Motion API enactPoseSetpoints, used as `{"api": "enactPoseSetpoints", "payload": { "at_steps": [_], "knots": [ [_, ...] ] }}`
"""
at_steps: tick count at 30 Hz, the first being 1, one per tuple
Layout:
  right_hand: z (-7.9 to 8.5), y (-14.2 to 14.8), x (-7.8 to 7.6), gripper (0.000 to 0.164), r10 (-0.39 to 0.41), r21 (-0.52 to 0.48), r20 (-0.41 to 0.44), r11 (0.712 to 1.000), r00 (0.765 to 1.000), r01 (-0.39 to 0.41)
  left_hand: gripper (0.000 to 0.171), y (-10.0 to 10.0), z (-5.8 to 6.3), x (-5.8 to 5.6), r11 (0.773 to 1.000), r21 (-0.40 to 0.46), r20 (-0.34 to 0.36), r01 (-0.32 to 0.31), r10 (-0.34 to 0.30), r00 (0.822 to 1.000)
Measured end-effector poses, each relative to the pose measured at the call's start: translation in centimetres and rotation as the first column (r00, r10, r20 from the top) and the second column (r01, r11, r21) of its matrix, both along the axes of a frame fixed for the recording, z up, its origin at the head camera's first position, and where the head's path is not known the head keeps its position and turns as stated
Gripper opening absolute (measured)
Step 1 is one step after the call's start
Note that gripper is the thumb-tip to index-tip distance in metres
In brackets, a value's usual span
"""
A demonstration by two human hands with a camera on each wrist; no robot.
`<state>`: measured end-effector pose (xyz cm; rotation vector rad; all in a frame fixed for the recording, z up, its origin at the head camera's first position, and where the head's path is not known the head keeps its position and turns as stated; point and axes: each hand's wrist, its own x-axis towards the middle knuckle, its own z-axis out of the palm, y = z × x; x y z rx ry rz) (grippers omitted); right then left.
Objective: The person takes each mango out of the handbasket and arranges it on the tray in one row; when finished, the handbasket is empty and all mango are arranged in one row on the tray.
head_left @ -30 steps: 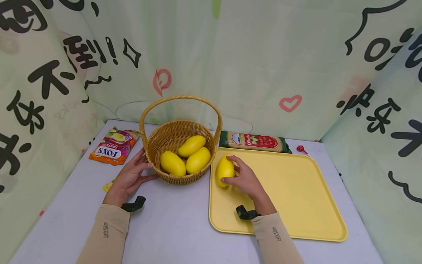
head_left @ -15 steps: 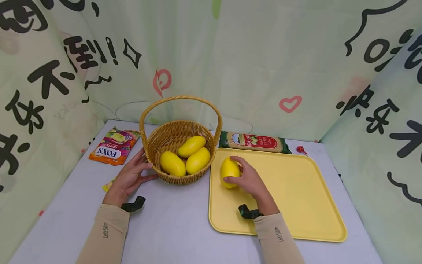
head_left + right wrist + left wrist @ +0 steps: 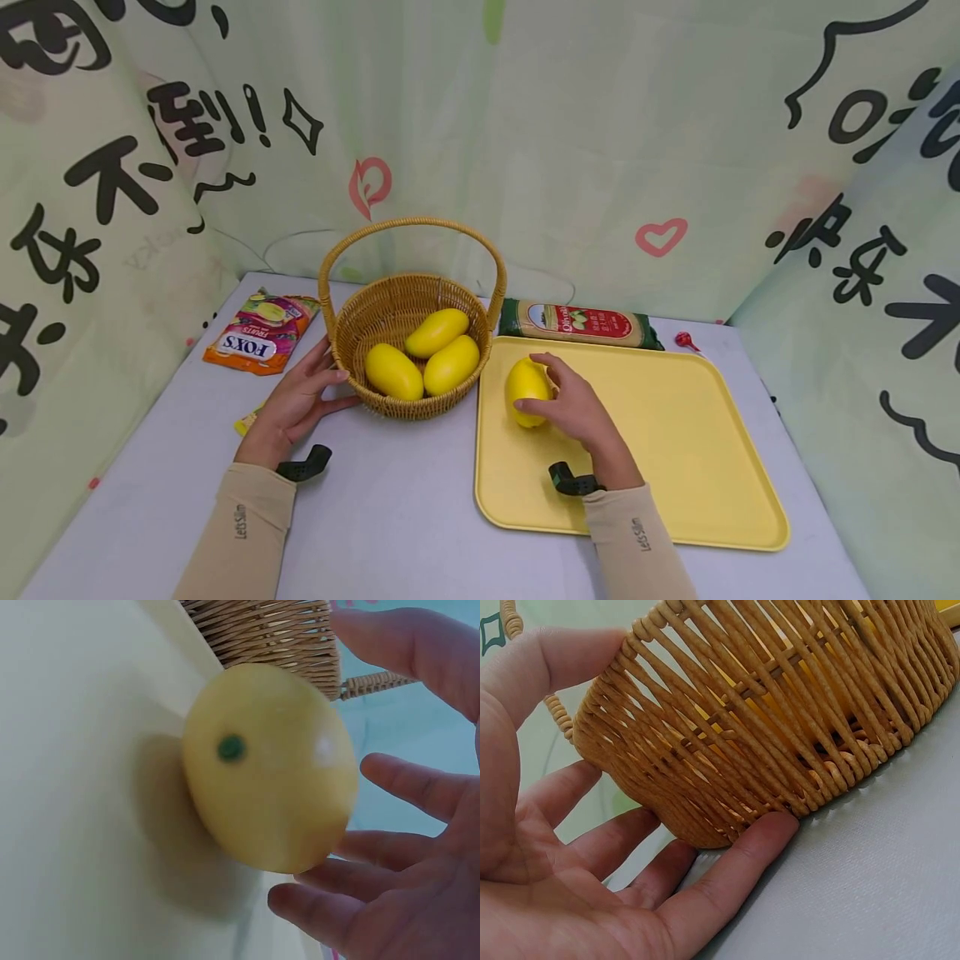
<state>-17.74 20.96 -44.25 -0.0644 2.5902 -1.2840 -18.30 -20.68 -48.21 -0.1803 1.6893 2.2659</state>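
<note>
My left hand (image 3: 298, 402) rests against the left side of the wicker basket (image 3: 727, 727), its fingers spread along the weave and fingertips at the rim and base. Inside the basket are three yellow mangoes (image 3: 435, 332). Another mango (image 3: 528, 392) lies at the left end of the yellow tray (image 3: 675, 450); in the right wrist view its green stem spot faces the camera. My right hand (image 3: 573, 408) is beside that mango with fingers loosely spread; thumb and index finger stand apart from its skin, while lower fingertips overlap its edge in the right wrist view.
Behind the tray lies a long green-ended package (image 3: 581, 322), with a red lollipop (image 3: 684, 340) to its right. A FOX'S candy bag (image 3: 262, 332) lies left of the basket. Part of a yellow wrapper (image 3: 246, 421) shows beside my left wrist. Printed curtains border the table.
The mango on the tray has moved slightly right, away from the basket, and my right hand has moved right with it. My left hand and the basket have stayed in place.
</note>
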Motion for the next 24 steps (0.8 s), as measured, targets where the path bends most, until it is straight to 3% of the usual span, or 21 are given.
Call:
{"api": "enactPoseSetpoints", "payload": {
  "at_steps": [6, 13, 19, 24],
  "knots": [
    [1.6, -0.1, 0.6, 0.081, 0.019, 0.031, -0.110, 0.999, 0.994, -0.016, 0.082, -0.1, 0.0, 0.1, 1.000, -0.005, 0.002, -0.006, 0.006, 1.000],
    [5.0, -2.5, 1.3, 0.073, 0.035, -0.048, -0.249, 0.998, 0.968, -0.048, 0.080, -0.2, 0.0, -0.1, 1.000, -0.007, -0.007, -0.008, 0.008, 1.000],
    [7.6, -5.5, 0.8, 0.064, 0.110, 0.017, -0.253, 0.994, 0.961, -0.109, 0.080, -0.2, 0.0, 0.0, 1.000, -0.001, 0.004, -0.001, 0.001, 1.000],
    [8.5, -7.6, -0.4, 0.059, 0.155, 0.055, -0.181, 0.988, 0.971, -0.148, 0.081, 0.0, 0.0, 0.0, 1.000, -0.010, 0.006, 0.000, 0.000, 1.000]
  ]
}}
